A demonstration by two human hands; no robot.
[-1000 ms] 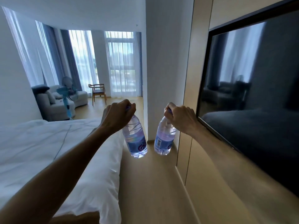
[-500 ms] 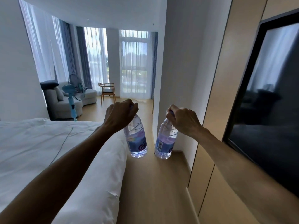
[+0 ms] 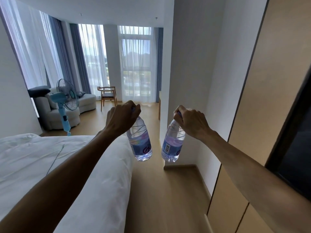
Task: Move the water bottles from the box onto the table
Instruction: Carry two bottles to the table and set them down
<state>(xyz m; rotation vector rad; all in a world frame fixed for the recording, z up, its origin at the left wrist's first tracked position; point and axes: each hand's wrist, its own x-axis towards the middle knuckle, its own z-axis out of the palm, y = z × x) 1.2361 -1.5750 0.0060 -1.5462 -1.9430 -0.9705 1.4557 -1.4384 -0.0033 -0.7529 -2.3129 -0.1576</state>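
Observation:
My left hand point(image 3: 122, 117) grips the cap end of a clear water bottle point(image 3: 140, 143) with a blue label, which hangs down from my fingers. My right hand point(image 3: 191, 121) grips the neck of a second water bottle point(image 3: 172, 145) of the same kind, its barcode facing me. Both bottles hang side by side in the air, a little apart, over the wooden floor between the bed and the wall. Neither a box nor the table's top is in view.
A white bed point(image 3: 50, 165) fills the lower left. The wall corner point(image 3: 170, 81) and wood panels point(image 3: 252, 115) with a dark screen point(image 3: 296, 148) line the right. Ahead stand a blue fan point(image 3: 66, 105), a grey sofa point(image 3: 55, 113) and a wooden chair point(image 3: 107, 95) by the windows.
The view has advanced along the aisle beside the bed. The screen has slid off to the right and more of the room ahead shows. Both hands keep holding their bottles.

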